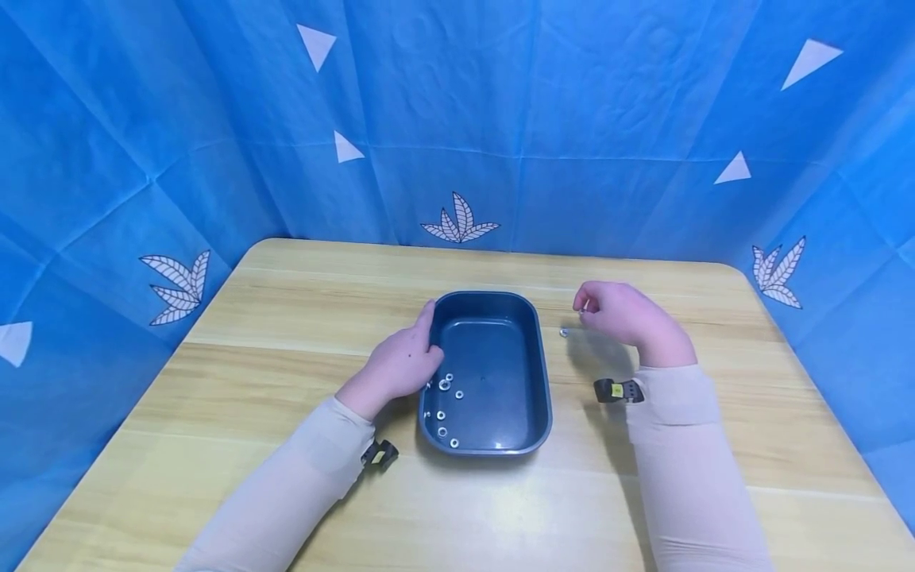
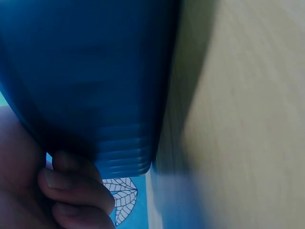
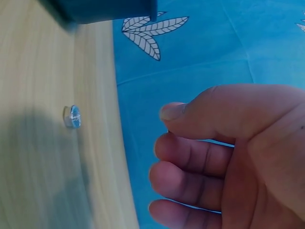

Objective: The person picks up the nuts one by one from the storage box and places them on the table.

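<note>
The left hand (image 1: 400, 361) grasps the left side of the dark tray (image 1: 500, 381), where several small metal nuts (image 1: 445, 385) lie. The right hand (image 1: 629, 318) pinches a tiny shiny piece (image 1: 583, 310) — apparently another nut — above the worktop (image 1: 250, 413), near a loose nut (image 1: 564, 332) right of the tray. Collecting seems under way; the next move calls for carrying the piece over the rim — then releasing.

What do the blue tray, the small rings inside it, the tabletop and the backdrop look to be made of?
Blue tray: likely moulded plastic, semi-gloss; rounded corners, soft highlights. 
Small rings: probably metal, shiny, given their silvery look. 
Tabletop: wood or wood-look laminate; grain shows, with a sheen. 
Backdrop: apparently thin printed fabric or plastic sheeting; it creases.
</note>
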Demonstrator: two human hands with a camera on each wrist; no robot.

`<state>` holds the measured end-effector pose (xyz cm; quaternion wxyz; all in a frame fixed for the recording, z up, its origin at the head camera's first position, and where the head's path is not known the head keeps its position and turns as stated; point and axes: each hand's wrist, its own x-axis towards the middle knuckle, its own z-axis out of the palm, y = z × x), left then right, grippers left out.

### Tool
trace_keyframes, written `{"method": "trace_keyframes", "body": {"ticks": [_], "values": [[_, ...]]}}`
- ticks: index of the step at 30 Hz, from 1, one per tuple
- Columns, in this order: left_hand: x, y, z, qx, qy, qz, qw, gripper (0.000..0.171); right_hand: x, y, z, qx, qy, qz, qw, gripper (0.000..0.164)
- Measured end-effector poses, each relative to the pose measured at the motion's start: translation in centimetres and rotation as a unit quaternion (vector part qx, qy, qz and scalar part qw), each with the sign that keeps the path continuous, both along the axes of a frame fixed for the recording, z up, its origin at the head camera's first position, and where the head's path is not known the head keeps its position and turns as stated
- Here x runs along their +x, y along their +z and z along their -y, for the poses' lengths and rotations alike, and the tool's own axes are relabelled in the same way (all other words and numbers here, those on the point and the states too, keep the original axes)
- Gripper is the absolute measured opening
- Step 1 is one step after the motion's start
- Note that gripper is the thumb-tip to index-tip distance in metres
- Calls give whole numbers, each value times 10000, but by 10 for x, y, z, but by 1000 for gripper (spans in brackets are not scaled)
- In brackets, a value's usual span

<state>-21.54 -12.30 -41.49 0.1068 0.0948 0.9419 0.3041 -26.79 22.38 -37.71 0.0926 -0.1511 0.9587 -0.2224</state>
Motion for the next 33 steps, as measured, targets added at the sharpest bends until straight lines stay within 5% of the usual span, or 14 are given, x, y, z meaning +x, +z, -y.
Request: {"method": "trace_keyframes", "body": {"ticks": [33], "values": [[1,1,0,108,70,83,9999,78,-8,-28,0,202,49,587,9981,15]]}}
